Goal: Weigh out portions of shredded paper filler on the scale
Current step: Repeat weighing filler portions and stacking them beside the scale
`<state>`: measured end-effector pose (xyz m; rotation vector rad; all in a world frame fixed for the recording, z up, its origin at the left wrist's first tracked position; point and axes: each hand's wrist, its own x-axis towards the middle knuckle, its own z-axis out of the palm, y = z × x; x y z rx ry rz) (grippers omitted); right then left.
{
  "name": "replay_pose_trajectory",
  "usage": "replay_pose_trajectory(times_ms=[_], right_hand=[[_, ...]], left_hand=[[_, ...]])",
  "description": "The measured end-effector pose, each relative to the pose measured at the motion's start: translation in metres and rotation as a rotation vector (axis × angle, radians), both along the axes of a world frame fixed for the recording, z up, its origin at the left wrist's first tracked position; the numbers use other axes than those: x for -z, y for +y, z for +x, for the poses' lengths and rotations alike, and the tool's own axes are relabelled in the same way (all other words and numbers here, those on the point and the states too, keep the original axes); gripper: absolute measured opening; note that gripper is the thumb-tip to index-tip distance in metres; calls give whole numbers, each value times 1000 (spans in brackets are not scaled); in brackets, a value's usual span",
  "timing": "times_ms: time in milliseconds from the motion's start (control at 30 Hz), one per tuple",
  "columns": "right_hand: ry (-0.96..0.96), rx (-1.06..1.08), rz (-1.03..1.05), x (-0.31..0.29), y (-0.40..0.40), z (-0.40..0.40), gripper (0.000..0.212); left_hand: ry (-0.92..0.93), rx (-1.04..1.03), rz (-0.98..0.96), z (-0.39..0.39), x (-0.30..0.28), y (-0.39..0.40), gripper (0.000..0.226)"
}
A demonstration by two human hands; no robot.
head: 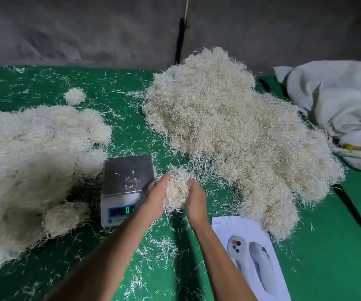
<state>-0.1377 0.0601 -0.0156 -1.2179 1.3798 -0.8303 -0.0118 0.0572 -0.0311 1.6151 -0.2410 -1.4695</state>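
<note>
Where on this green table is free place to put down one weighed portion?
Fairly bare: the far left table, beyond the left heap, and the near right corner, past the printed sheet. Crowded: the strip between the scale and the right heap, where both hands hold a clump.

A pale clump of shredded paper (176, 190) is sitting just right of the scale (125, 187), whose steel plate is carrying stray strands.

I see two bare arms with no sleeves, next to the scale (127, 187). The left hand (156, 200) and right hand (197, 203) wear no gloves or rings.
</note>
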Motion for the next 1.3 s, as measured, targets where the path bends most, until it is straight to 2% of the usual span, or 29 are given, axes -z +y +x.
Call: replay_pose_trajectory(times_ms=[67, 133, 200, 267, 333, 367, 400, 467, 500, 567, 633, 733, 833, 900, 933, 1000, 1067, 1133, 1233, 1300], right_hand=[[-10, 21, -81, -20, -8, 17, 19], [-14, 116, -121, -31, -9, 37, 16], [30, 167, -116, -38, 1, 60, 14], [45, -11, -94, -34, 16, 87, 24], [-23, -269, -11, -28, 32, 110, 52], [-15, -324, 7, -25, 36, 119, 68], [21, -312, 9, -22, 36, 128, 77], [38, -180, -16, -15, 23, 140, 72], [31, -119, -48, -13, 13, 144, 67], [20, -64, -118, -7, -8, 150, 65], [44, -55, -160, 5, -24, 151, 59], [223, -98, -208, 23, -39, 145, 52], [220, -113, -267, 36, -45, 126, 45], [164, -19, -243, 44, -37, 114, 37], [176, 23, -237, 53, -29, 105, 38], [288, 18, -265, 76, -12, 87, 35], [422, -69, -294, 98, 9, 72, 35], [593, -187, -287, 118, 30, 60, 41], [930, -387, -393, 147, 60, 44, 59], [1015, -436, -423, 157, 73, 38, 63]], left_hand=[[-150, -57, -50, 19, -18, -1, 55], [-327, -127, -125, 43, -34, 3, 74], [-496, -148, -138, 68, -38, 17, 77], [-667, -177, -152, 92, -40, 35, 64], [-660, -116, -233, 112, -37, 47, 44], [-591, -29, -263, 122, -34, 51, 44], [-508, 66, -281, 130, -33, 55, 54], [-436, 143, -322, 148, -27, 57, 74], [-494, 120, -350, 156, -25, 55, 75], [-662, -12, -348, 171, -22, 50, 62], [-745, -139, -327, 181, -15, 48, 51], [-860, -127, -266, 187, 4, 47, 43], [-840, -160, -309, 184, 11, 51, 35], [-769, -187, -362, 177, 16, 65, 19], [-758, -171, -355, 170, 26, 75, 24], [-772, -92, -284, 153, 53, 106, 47], [-835, -49, -180, 136, 81, 135, 59], [-952, 69, -81, 123, 108, 158, 61], [-1229, 315, 37, 111, 140, 178, 57], [-1352, 374, 104, 109, 147, 186, 56]])
